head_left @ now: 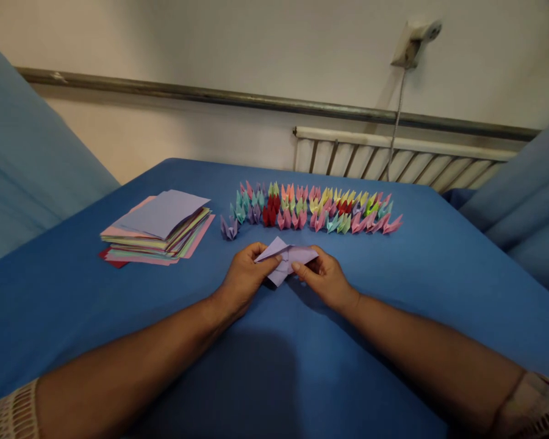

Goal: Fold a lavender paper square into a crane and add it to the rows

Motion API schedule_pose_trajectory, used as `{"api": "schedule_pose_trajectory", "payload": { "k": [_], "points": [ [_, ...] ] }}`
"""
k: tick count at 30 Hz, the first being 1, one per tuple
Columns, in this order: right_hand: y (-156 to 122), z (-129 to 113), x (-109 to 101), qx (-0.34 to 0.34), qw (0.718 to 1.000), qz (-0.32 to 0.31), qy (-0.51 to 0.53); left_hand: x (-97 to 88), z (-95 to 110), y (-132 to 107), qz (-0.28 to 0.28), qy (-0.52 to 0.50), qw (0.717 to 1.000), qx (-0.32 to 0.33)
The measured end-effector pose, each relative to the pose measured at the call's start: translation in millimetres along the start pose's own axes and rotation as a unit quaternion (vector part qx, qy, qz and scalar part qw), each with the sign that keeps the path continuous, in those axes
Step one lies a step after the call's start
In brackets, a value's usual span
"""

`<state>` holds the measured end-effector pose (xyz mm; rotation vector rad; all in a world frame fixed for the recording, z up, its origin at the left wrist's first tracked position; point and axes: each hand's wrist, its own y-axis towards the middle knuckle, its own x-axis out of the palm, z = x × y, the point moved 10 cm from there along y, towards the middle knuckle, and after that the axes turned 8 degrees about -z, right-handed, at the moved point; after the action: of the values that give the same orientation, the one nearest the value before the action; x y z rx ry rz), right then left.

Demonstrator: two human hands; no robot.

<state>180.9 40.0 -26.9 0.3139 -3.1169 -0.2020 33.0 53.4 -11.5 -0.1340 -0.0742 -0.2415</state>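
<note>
A partly folded lilac paper [284, 259] lies low over the blue table [274, 366], held between both hands. My left hand [246, 278] pinches its left side, thumb on top. My right hand [324, 277] pinches its right side with fingers curled. Just behind them, several small folded paper pieces [311, 210] in many colours stand in rows. One lilac folded piece [229, 228] stands apart at the left end of the rows.
A stack of coloured paper sheets [158, 228] with a lilac sheet on top lies at the left of the table. Blue fabric rises on both sides. Behind the table are a white radiator [393, 158], a metal rail and a wall socket with a cable.
</note>
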Motion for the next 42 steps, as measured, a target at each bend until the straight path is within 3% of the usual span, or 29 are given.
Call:
{"api": "schedule_pose_trajectory", "payload": {
  "k": [5, 8, 13, 19, 25, 36, 42],
  "points": [
    [2.9, 10.9, -1.3, 0.034, 0.999, 0.015, 0.039, 0.0, -4.0, 1.4, -0.013, -0.015, 1.0, -0.007],
    [2.7, 9.1, -0.9, 0.037, 0.998, 0.003, 0.041, -1.4, 7.6, 1.3, -0.013, 0.04, 0.999, 0.032],
    [2.2, 6.5, 1.3, 0.041, 0.998, -0.015, 0.053, 7.8, 26.9, -1.8, -0.065, 0.165, 0.98, 0.088],
    [3.7, 6.0, 2.7, 0.039, 0.994, -0.035, 0.096, 1.6, 16.3, 1.8, -0.066, 0.13, 0.988, 0.052],
    [3.9, 7.0, 5.1, 0.05, 0.985, -0.06, 0.151, 5.8, 7.7, 1.5, -0.104, 0.08, 0.991, 0.008],
    [5.7, 6.0, 3.3, 0.041, 0.979, -0.056, 0.191, -4.0, 18.5, 3.5, -0.051, 0.141, 0.985, 0.082],
    [3.1, 2.8, -5.9, 0.027, 0.991, -0.008, 0.131, 5.2, 15.6, 0.0, -0.081, 0.214, 0.971, 0.065]
  ]
}}
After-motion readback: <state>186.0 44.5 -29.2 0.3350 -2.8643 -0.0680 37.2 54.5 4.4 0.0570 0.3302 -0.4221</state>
